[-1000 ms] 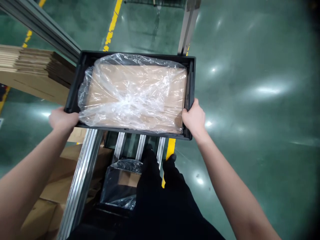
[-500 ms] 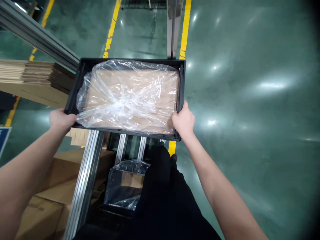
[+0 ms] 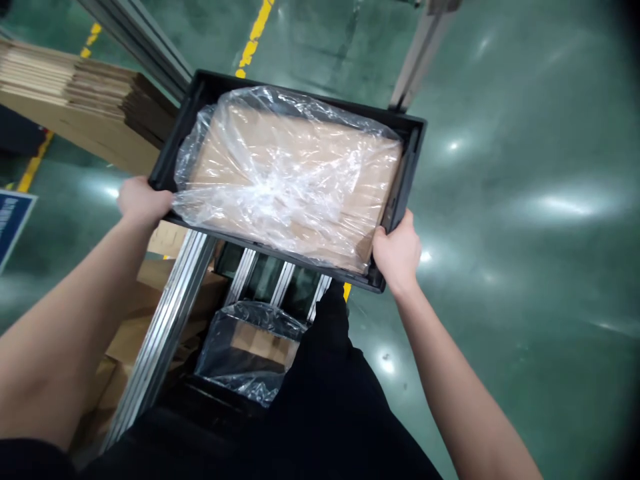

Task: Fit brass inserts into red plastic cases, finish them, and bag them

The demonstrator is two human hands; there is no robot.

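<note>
Between my two hands is a black plastic crate [image 3: 320,100], tilted slightly down to the right in view. A clear plastic bag [image 3: 275,183] lies inside it, bunched at the centre, over a flat brown cardboard piece [image 3: 300,140]. My left hand [image 3: 144,200] grips the crate's near left corner, thumb over the rim. At the near part of the right side, my right hand [image 3: 399,253] is closed on the rim with its thumb inside. The fingers under the crate are hidden.
Flat cardboard sheets [image 3: 95,93] are stacked at the left. Below the crate run metal rails [image 3: 170,320], beside another bag-lined container [image 3: 245,360] holding cardboard. Brown cartons [image 3: 120,340] sit at lower left. Metal posts [image 3: 415,60] rise beyond, above a green floor [image 3: 525,267].
The crate, held in both hands, has shifted right in view and turned so its right end sits lower. The surroundings have tilted as the camera moved.
</note>
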